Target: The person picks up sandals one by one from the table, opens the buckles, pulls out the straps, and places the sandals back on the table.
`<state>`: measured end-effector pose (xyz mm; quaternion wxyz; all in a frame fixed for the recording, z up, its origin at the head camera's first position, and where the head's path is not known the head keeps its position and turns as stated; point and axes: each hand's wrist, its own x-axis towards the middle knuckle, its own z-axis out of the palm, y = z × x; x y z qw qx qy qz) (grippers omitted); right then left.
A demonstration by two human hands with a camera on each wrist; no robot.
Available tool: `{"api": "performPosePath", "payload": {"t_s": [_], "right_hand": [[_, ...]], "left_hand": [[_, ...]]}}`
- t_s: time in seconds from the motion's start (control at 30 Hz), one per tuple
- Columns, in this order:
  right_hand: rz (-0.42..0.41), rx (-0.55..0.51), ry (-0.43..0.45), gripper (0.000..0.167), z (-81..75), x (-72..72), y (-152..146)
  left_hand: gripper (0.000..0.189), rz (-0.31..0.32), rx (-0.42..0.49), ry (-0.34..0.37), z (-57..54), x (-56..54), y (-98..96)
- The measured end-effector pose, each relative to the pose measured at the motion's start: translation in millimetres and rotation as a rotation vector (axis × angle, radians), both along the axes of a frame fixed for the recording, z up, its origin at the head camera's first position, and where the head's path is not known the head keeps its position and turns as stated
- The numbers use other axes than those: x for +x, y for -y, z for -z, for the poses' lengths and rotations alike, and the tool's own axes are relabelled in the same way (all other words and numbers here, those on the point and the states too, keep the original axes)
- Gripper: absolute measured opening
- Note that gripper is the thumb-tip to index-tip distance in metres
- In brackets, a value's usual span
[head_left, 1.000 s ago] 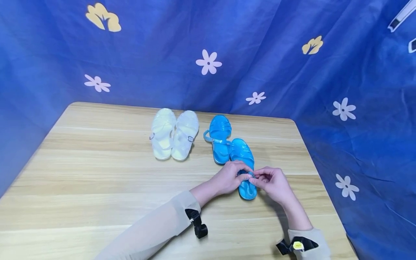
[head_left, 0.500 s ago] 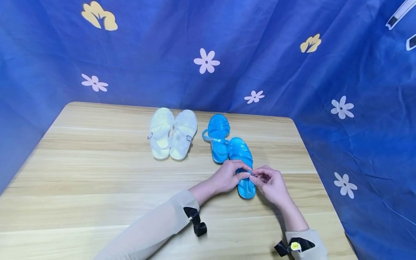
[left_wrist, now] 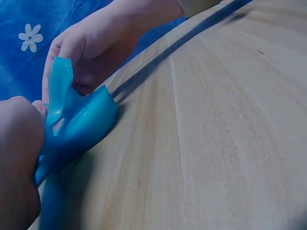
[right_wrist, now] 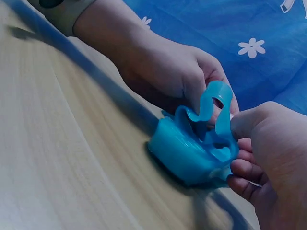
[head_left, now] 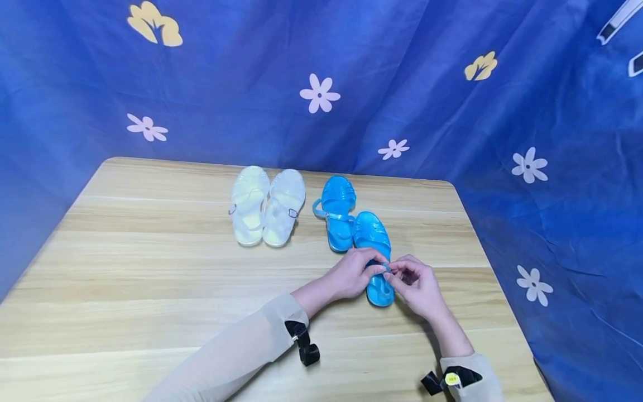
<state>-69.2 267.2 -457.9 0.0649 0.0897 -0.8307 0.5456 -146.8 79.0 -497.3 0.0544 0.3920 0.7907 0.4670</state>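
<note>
- Both hands work the held sandal [head_left: 380, 295], directly under the grip: heel toward the person, toe pointing away.
- Left hand [head_left: 353, 273] pinches the strap [left_wrist: 60, 87] thumb-to-finger; right hand [head_left: 419, 286] pinches it from the opposite side, fingertips nearly meeting. Neither hand is free.
- Why two hands: strap looks thin and bendy, so likely one side steadies while the other adjusts. Judgement, not seen directly.
- Sole sits on the table [head_left: 201, 290], probably so the table takes the weight and fingers stay on the strap.
- Right wrist view: strap stands up in a loop between the hands, just above the heel [right_wrist: 180, 151]. Whether its end is through a buckle, can't tell; fingers cover it.
- Other blue [head_left: 337, 192]: past the grip and left, just beside the held one. Its strap sticks out on the far side from the hands.
- White pair [head_left: 250, 195]: farther left of the grip, well apart, side by side, toes away, buckles on the outer edges. Reads as parked out of the work area.
- Vs 1 s ago: same pinch, same spot. Right sleeve [head_left: 467, 365] sits slightly closer in. Whole scene shifts a touch left in the head view, so the camera likely moved. Sandals otherwise unchanged.
</note>
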Motion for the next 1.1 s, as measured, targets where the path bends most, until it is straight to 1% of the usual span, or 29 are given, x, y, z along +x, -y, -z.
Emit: {"api": "performPosePath", "payload": {"t_s": [0.13, 0.23, 0.4, 0.5, 0.57, 0.63, 0.83, 0.93, 1.1], "right_hand": [[-0.033, -0.014, -0.009, 0.010, -0.1, -2.8, -1], [-0.037, -0.025, -0.006, 0.010, -1.3, -4.5, 0], [0.025, 0.032, 0.022, 0.009, -5.8, -5.5, 4], [0.055, 0.072, 0.048, 0.011, -8.8, -5.3, 5], [0.053, 0.075, 0.052, 0.009, -10.1, -5.3, 6], [0.041, 0.072, 0.037, 0.009, -10.9, -5.3, 5], [0.031, 0.043, -0.010, 0.010, -10.9, -4.2, 5], [0.032, 0.033, -0.017, 0.011, -10.3, -3.9, 6], [0.017, 0.024, -0.028, 0.012, -7.3, -5.3, 5]], "left_hand": [[0.014, -0.010, 0.005, -0.010, 0.6, 1.1, 0.0], [0.013, -0.028, 0.010, -0.006, 0.2, 2.2, 0.3], [0.014, -0.041, 0.017, 0.023, -2.6, 1.6, 1.3], [0.014, -0.027, 0.029, 0.059, -4.6, 1.3, 2.8], [0.014, -0.023, 0.030, 0.077, -5.2, 1.4, 3.7], [0.014, -0.016, 0.019, 0.087, -6.2, 2.1, 3.9], [0.011, -0.007, -0.060, 0.037, -9.4, 5.5, 1.7], [0.010, -0.011, -0.076, 0.024, -9.8, 6.6, 0.8], [0.008, -0.016, -0.084, 0.021, -7.4, 7.0, -0.9]]}}
